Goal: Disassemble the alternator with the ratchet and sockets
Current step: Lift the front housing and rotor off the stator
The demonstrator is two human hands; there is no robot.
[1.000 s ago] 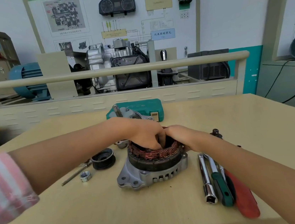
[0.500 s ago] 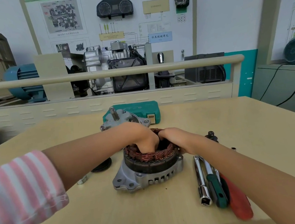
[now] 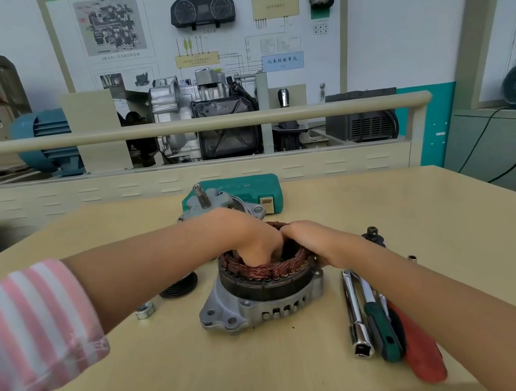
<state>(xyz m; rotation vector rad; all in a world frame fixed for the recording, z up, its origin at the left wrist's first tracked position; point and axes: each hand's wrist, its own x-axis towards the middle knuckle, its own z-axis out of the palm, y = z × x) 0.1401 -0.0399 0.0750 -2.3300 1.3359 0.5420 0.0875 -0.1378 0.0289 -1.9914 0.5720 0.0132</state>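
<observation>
Here, a pale wooden table (image 3: 304, 368) fills the lower view, and near its centre sits the rear half of the alternator (image 3: 263, 305): a grey aluminium housing, open side up, with the dark stator ring and copper windings (image 3: 269, 270) seated in its top. Both hands meet over that ring, touching each other. The left hand (image 3: 249, 238) reaches down inside the bore with its fingers curled against the near windings; the right hand (image 3: 314, 240) curls over the ring's right rim. The fingertips of both are hidden, so the exact grip cannot be told.

Judging by this, the step is lifting the stator out of the housing. Doing it well likely means pulling on the iron ring rather than the copper, which looks easy to bend, and raising both sides evenly so the ring does not cock and jam.

Behind the hands stands the front housing with its threaded shaft (image 3: 201, 197) upright, just before a green socket case (image 3: 249, 186). Right of the alternator lie a chrome socket extension (image 3: 356, 316), a green-handled tool (image 3: 382, 332) and a red-handled tool (image 3: 422, 350), side by side. Left lie a black pulley (image 3: 180, 287) and, nearer, a nut (image 3: 145, 310).
</observation>
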